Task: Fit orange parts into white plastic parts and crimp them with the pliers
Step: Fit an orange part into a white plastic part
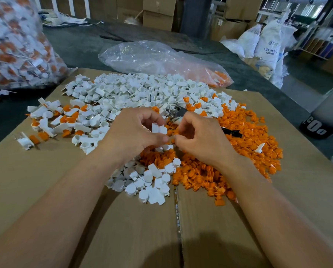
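While both forearms reached in over the flattened cardboard (45,180), the left hand (134,130) pinched a white plastic part (158,129) between curled fingers and thumb, holding it raised above the middle of the heaps. That part was smooth and matte, a short round cup joined to a flat rectangular tab. The right hand (198,140) was curled as well, its fingertips drawn together against the left thumb's tip; what they nipped was too small to make out. The pliers (178,113) showed a dull metal head just beyond the right knuckles and a black handle poking out on the hand's far side. Whether the palm gripped them or they lay on the pile behind it could not be told.

To the right spread a loose bed of orange parts (248,140), small, glossy and knobbly. Farther off and to the left lay the white parts (134,89), hollow cylinders with flags, tumbled any way up. At the far left sat joined pieces (51,120), white shells with orange showing inside. A crinkled clear bag (152,57) slumped beyond the heaps with orange bits in its corner, and a bulging transparent sack (13,45) of white and orange pieces stood at the upper left.
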`<state>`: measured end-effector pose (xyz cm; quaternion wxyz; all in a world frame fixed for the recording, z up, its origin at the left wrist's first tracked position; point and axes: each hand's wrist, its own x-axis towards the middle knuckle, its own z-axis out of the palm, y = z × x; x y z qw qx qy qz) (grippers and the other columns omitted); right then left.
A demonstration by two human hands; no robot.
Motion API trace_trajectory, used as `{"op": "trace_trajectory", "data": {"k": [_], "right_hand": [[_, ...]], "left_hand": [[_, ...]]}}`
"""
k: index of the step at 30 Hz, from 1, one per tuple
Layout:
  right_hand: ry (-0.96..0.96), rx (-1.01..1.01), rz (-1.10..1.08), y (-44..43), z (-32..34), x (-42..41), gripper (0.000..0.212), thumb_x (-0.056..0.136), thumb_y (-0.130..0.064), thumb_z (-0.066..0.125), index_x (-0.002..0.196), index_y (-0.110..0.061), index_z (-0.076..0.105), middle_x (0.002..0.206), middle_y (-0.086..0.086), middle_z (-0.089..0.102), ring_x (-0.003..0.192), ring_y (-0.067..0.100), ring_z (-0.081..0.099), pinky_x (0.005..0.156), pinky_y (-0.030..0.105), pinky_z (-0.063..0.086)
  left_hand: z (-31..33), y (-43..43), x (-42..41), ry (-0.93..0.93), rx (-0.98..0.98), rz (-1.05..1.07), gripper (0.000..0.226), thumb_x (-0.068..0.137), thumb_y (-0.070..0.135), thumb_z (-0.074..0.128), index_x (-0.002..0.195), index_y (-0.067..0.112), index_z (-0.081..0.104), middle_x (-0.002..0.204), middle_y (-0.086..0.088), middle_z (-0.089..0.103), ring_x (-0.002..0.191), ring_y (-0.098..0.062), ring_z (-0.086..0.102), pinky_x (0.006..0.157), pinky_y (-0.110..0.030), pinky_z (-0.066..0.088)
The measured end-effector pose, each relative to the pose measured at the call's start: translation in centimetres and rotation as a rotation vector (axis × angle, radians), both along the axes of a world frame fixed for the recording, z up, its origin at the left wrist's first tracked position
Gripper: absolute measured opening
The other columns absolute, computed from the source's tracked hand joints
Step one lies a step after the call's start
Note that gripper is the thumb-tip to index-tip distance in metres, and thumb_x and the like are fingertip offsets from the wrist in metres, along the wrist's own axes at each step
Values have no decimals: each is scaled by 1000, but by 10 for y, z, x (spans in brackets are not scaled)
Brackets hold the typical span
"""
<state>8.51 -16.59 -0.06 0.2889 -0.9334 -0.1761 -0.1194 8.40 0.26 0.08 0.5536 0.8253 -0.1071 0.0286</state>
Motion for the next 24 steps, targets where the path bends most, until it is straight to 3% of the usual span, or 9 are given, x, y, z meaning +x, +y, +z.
{"op": "trace_trajectory", "data": {"k": [3,6,10,14,18,21,24], "right_hand": [[0,-3,32,0,0,0,18,80,-21,68,96,-19,60,78,-12,55,73,10,55,67,29,48],[-33,-18,33,-1,0,2,19,79,-26,70,96,-17,67,82,-4,59,73,8,53,69,28,46],[-64,100,19,-1,1,0,17,80,-21,69,96,-15,70,71,-13,54,67,-3,49,64,10,38],[-31,238,35,0,2,-3,23,87,-9,60,102,-24,66,87,-18,57,78,-12,52,72,1,38],[-2,400,58,2,4,-5,34,85,-6,62,84,-40,57,79,-16,58,75,-1,57,72,19,51],[-45,397,105,4,5,-7,38,84,-4,62,81,-41,57,81,-18,60,77,-1,57,70,16,49],[-44,388,132,4,5,-8,39,84,-3,61,82,-42,57,85,-19,59,78,-5,56,69,10,45]], "left_hand": [[0,1,0,-11,36,-5,35,67,13,81,82,40,64,85,14,59,64,5,58,58,-5,43],[0,0,0,6,-5,9,36,72,8,76,91,36,64,87,14,59,61,4,61,59,-2,43],[4,-2,-2,154,-213,-42,29,82,-2,64,106,16,62,92,-8,62,59,-9,67,58,-17,55],[5,-2,-4,179,-237,-87,28,83,-7,60,94,19,57,100,-20,63,66,-19,70,57,-27,58],[4,-3,-3,101,-222,-68,29,73,-10,69,81,16,60,82,-7,67,58,-15,68,53,-19,54],[2,-2,-1,25,-189,-47,28,67,-8,74,71,17,64,66,4,69,60,-15,67,59,-21,56],[1,-1,-1,12,-204,-31,28,65,-7,75,70,19,67,66,4,70,60,-15,67,65,-24,58]]}}
